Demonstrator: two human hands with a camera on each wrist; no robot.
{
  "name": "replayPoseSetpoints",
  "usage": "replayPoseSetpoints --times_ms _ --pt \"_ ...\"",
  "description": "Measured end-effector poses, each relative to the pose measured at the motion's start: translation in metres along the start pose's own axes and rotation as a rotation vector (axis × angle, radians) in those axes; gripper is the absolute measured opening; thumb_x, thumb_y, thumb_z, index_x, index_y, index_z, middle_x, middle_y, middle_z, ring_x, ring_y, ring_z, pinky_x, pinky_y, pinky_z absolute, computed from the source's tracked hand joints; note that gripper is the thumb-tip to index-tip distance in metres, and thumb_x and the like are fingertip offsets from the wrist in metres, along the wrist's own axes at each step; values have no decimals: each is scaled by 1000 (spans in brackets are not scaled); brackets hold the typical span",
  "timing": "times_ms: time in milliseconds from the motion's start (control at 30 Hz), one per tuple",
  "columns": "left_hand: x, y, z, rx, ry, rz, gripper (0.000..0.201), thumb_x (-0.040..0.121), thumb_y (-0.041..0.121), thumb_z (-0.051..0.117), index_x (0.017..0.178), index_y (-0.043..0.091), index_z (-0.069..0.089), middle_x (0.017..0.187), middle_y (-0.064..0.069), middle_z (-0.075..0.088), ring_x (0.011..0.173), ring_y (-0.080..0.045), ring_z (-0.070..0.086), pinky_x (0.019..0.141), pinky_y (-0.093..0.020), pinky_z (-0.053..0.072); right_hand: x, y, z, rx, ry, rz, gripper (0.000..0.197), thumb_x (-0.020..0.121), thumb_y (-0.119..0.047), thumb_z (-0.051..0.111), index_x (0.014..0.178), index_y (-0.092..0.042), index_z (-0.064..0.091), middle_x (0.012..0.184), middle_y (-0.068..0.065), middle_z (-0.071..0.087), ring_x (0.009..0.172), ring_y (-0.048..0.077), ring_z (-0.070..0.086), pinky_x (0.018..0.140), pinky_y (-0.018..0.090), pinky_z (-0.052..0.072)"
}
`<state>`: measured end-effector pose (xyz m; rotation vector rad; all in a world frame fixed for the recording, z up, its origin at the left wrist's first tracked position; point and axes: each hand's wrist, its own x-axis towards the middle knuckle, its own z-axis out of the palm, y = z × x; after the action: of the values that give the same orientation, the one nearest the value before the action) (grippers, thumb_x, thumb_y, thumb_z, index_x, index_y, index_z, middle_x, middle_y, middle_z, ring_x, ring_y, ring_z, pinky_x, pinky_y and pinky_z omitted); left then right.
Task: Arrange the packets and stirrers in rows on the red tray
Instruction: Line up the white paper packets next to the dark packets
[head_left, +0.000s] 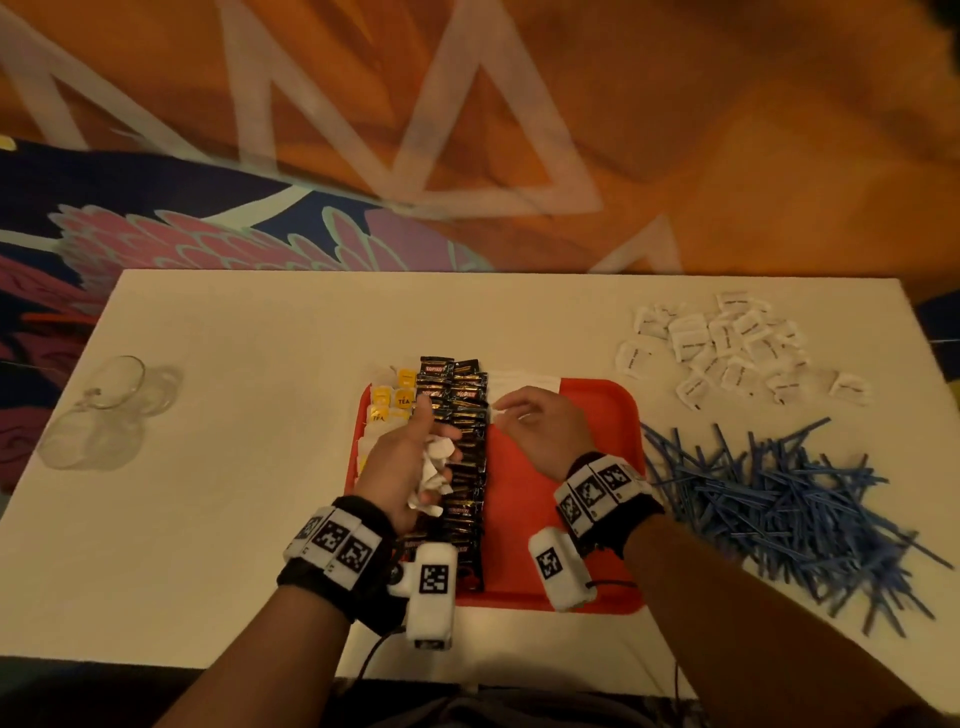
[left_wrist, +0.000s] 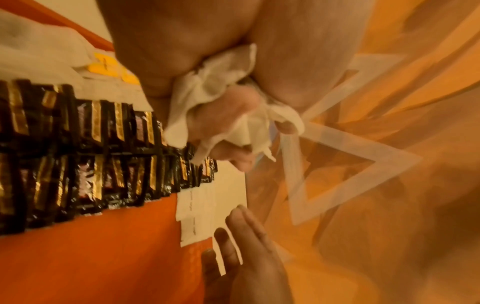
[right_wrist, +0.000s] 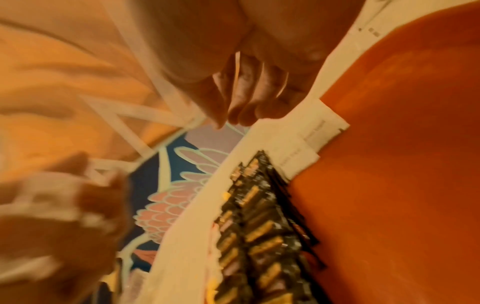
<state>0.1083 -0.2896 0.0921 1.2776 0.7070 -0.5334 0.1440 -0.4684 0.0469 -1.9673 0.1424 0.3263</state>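
A red tray (head_left: 571, 467) (left_wrist: 103, 257) (right_wrist: 402, 164) sits at the table's middle. It holds yellow tea packets (head_left: 397, 400) (left_wrist: 109, 65) at its left and two columns of black coffee packets (head_left: 462, 415) (left_wrist: 78, 154) (right_wrist: 265, 226). A few white packets (head_left: 524, 382) (left_wrist: 207, 205) (right_wrist: 306, 139) lie at its far edge. My left hand (head_left: 415, 457) grips a bunch of white packets (head_left: 434, 467) (left_wrist: 207, 92) above the black columns. My right hand (head_left: 524, 421) (left_wrist: 241, 246) (right_wrist: 231, 115) pinches one white packet (head_left: 500, 413) low over the tray, just right of the black packets.
On the white table (head_left: 234, 519), a loose pile of white packets (head_left: 727, 348) lies at the far right. A heap of blue stirrers (head_left: 779, 509) spreads right of the tray. Glass mugs (head_left: 104, 410) stand at the left. Patterned carpet lies beyond the far edge.
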Motion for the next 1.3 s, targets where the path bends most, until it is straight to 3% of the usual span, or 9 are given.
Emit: replayPoseSetpoints --times_ms 133,267,367,500,667,967,1133,1200,1300 --pt "-11 11 26 34 -94 42 59 97 61 40 97 8 65 65 -8 64 41 -14 49 32 -15 28 -35 -36 -19 89 -75 -108 7 81 -22 78 82 -26 72 86 -3 74 77 7 67 71 17 51" --pt "-19 14 46 121 -172 95 61 97 63 37 100 9 65 55 -9 56 35 -15 47 32 -15 30 -56 -49 -35 -12 -60 -67 10 78 -29 80 78 -25 71 76 -8 70 68 0 61 66 15 47" --pt "-29 16 57 170 -249 141 59 98 60 37 102 8 65 56 -9 57 35 -14 48 32 -14 30 -61 -47 -44 3 0 -21 12 79 -21 79 72 -24 70 72 -8 69 70 6 63 67 20 48" --pt "-38 14 62 216 -292 179 55 96 59 45 101 10 70 58 -11 58 39 -16 50 33 -15 30 -68 -47 -54 175 33 67 17 82 -9 75 70 -20 70 66 -1 69 71 18 67 57 26 46" --pt "-44 8 62 170 -321 198 38 92 46 61 99 8 68 73 -8 62 51 -16 53 33 -17 30 -82 -52 -62 267 43 89 13 86 -6 70 76 -14 69 71 -2 69 69 8 66 58 21 50" --pt "-48 -3 63 37 -224 245 23 96 30 63 94 8 65 67 -10 56 50 -19 48 35 -18 31 -95 -52 -65 239 174 69 24 84 2 68 67 -14 69 67 3 69 63 9 66 60 21 53" --pt "-49 -7 65 34 -178 301 12 95 22 65 95 11 60 68 -10 60 50 -17 54 37 -20 37 -94 -49 -56 301 101 143 12 89 -18 70 81 -9 67 77 10 72 75 19 69 66 29 55" --pt "-51 -8 67 54 -178 312 11 94 19 66 90 13 57 70 -8 61 49 -15 55 37 -20 39 -93 -50 -52 283 61 144 23 85 -28 74 85 -6 69 81 12 74 73 17 69 64 27 54" --pt "-48 -7 68 -7 -133 282 12 96 20 64 93 13 56 72 -8 62 47 -16 52 35 -20 36 -93 -52 -53 313 70 142 17 85 -18 74 78 -5 66 76 13 70 70 20 65 63 28 54"
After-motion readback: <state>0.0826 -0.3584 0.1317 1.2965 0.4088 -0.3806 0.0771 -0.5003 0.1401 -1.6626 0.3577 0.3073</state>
